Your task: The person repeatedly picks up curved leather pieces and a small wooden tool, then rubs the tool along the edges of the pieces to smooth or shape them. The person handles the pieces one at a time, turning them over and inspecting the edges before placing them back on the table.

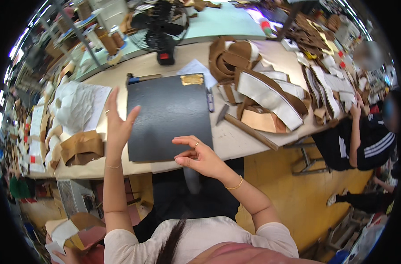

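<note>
"So, what are the hands holding?"

"Nothing that I'm seeing. The left hand (117,125) is standing raised and unclenched, its fingers pointing to twelve o'clock and its thumb spreading toward one. The right hand (196,155) is curling loosely toward nine o'clock, with no object showing in its grasp."

"Which thing is lying closest?"

"The black board (167,121), flat on the desk (227,141). Its middle is lying at three o'clock from the left hand and eleven o'clock from the right hand."

"Is either hand touching it?"

"The left hand is hovering around its left edge. The right hand is hanging over its five o'clock corner, and I'm not managing to tell whether there's contact."

"How is its long axis running?"

"It's looking nearly square, so no long axis is standing out. The hammer (249,131) is different: it's slanting from ten o'clock, at its head, to four. It's lying at two o'clock from the right hand, the nearer one."

"And farther out?"

"A brown piece (82,147) is resting at eight o'clock from the left hand. Brown-and-white pieces (264,93) are heaping up beyond the hammer, and a black fan (165,28) is standing at twelve o'clock, past the board."
</note>
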Demonstrator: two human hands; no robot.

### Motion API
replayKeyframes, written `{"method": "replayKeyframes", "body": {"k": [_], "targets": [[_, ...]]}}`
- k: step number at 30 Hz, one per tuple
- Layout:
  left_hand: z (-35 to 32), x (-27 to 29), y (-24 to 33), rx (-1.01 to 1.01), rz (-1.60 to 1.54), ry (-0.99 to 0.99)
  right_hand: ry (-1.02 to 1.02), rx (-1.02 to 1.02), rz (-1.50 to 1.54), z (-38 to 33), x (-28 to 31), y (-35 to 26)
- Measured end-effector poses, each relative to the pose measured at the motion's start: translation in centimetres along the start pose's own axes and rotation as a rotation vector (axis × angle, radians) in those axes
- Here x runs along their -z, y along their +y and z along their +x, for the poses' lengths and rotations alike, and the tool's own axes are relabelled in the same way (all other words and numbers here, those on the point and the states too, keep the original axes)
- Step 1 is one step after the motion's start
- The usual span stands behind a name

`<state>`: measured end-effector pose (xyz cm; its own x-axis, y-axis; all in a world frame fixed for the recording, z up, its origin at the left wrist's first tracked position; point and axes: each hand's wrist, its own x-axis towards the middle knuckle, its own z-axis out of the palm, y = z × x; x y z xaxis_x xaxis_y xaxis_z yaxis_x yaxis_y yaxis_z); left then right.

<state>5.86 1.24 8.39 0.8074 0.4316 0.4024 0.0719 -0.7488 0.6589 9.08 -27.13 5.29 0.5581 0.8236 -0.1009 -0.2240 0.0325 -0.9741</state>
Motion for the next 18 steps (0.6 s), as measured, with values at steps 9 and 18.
{"method": "replayKeyframes", "body": {"k": [9, 18], "targets": [[6.8, -16.0, 10.1, -0.294, 0.001, -0.489, 0.411, 0.096, -0.551, -5.5, 7.9, -1.1], [12.4, -28.4, 15.6, -0.338, 0.086, -0.535, 0.744, 0.178, -1.128, -5.9, 13.1, 2.6]]}}
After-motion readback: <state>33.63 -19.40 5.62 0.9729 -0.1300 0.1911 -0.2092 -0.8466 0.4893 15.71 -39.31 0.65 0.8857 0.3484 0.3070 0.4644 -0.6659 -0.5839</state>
